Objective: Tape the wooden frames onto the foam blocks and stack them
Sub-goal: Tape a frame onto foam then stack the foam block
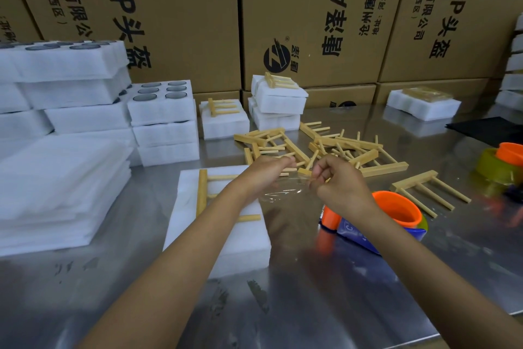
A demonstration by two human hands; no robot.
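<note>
One reflective metal surface fills the lower view, backed by a wall of brown cardboard cartons printed with black characters. Two hands work above it, just apart: the left hand and the right hand each have their fingers curled and pinching one end of a strip of clear tape stretched between them. Directly under the left forearm lies one foam block carrying one wooden frame, its long bar towards the left edge of the block. Behind it, one single block with a frame on top stands beside a stack of three blocks, also topped with a frame. One further taped block sits well apart at the far right. A loose heap of frames lies in the middle of the surface; their number cannot be counted. One separate frame lies to its right. One orange-cored tape dispenser rests under the right wrist. Stacks of foam trays with round dark inserts and flat foam sheets occupy the left side.
</note>
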